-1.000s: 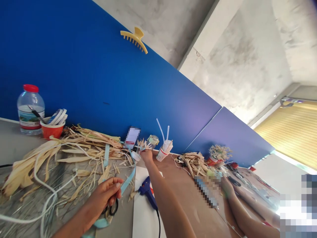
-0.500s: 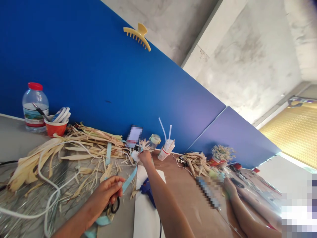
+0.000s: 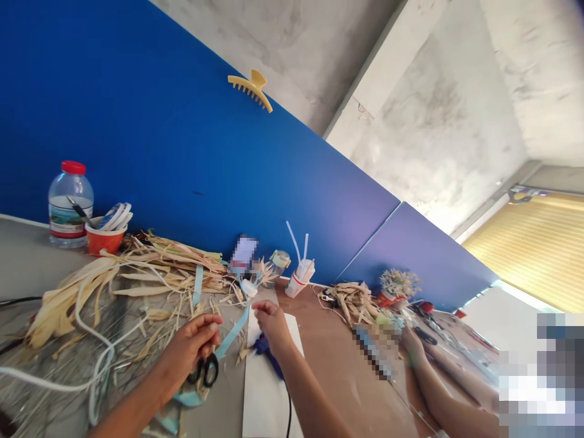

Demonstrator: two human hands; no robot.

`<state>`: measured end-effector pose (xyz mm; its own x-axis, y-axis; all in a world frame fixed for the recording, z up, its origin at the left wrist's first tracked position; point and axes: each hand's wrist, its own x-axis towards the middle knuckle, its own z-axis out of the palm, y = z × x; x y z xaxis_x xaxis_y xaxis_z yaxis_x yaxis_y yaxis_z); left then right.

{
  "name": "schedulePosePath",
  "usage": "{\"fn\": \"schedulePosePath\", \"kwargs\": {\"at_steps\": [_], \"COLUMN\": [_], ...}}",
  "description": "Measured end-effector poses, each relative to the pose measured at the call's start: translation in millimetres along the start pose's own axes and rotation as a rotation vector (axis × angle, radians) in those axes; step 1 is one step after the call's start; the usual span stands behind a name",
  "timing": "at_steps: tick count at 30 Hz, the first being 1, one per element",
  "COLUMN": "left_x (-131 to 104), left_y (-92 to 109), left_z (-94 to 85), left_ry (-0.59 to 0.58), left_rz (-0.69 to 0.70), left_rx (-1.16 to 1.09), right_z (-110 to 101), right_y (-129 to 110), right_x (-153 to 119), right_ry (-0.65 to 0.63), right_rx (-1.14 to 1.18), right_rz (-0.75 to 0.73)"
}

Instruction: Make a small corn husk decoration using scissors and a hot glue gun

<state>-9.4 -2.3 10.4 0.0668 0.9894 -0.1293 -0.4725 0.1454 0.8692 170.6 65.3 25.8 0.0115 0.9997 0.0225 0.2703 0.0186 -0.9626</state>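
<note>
The left hand (image 3: 198, 336) is above the desk (image 3: 340, 359), its fingers curled and the grip narrow beside a light blue ribbon (image 3: 236, 333). Whether it pinches anything cannot be told. The ribbon runs from near those fingers up towards a small white object (image 3: 249, 288), and more of it lies below the hand. Black-handled scissors (image 3: 210, 370) are just below the left hand.

The right hand (image 3: 274, 323) is over a white sheet (image 3: 264, 398), near its upper end, with thumb and fingers bent towards each other in a narrow grip; whether something small is held cannot be told. A dark blue glue gun (image 3: 274, 364) lies on the sheet, partly hidden by the right hand and forearm, its black cord running down the sheet.

A pale husk flower (image 3: 264, 272) stands beyond the right hand, in front of a clear jar (image 3: 279, 260), with a phone (image 3: 243, 254) to its left and a paper cup (image 3: 296, 285) holding straws to its right. Dry husks (image 3: 173, 258) spread across the left side, near a red bowl (image 3: 104, 240) and a red-capped bottle (image 3: 70, 207). Another person's hand (image 3: 412, 344) is at the right.
</note>
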Motion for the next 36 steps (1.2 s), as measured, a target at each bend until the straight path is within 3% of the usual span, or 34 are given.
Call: {"fn": "schedulePosePath", "kwargs": {"at_steps": [6,12,16,20,25,30,36], "left_x": [7,-2,-9,-9,-7,-5,-2], "left_y": [-2,9,8,1,0,0,-7], "left_z": [-7.9,-2.2,2.3,2.5,-0.1,-3.0,-3.8], "left_ry": [0.082,-0.061,-0.021,-0.082,-0.033,-0.117,-0.087], "left_rz": [0.189,0.226,0.249,0.182,0.150,0.069,0.137], "left_rx": [0.170,0.234,0.117,-0.122,-0.333,-0.376,-0.165], "right_z": [43,62,56,56,66,64,56], "right_y": [-19,-29,-27,-20,-20,-29,-38], "right_x": [-57,-58,-57,-52,-51,-53,-49], "right_ry": [-0.166,-0.273,-0.353,-0.437,-0.406,-0.393,-0.290], "right_rx": [0.271,0.504,0.420,0.461,0.543,0.323,-0.265], "right_rz": [0.112,0.172,0.206,0.222,0.299,0.222,-0.165]}}
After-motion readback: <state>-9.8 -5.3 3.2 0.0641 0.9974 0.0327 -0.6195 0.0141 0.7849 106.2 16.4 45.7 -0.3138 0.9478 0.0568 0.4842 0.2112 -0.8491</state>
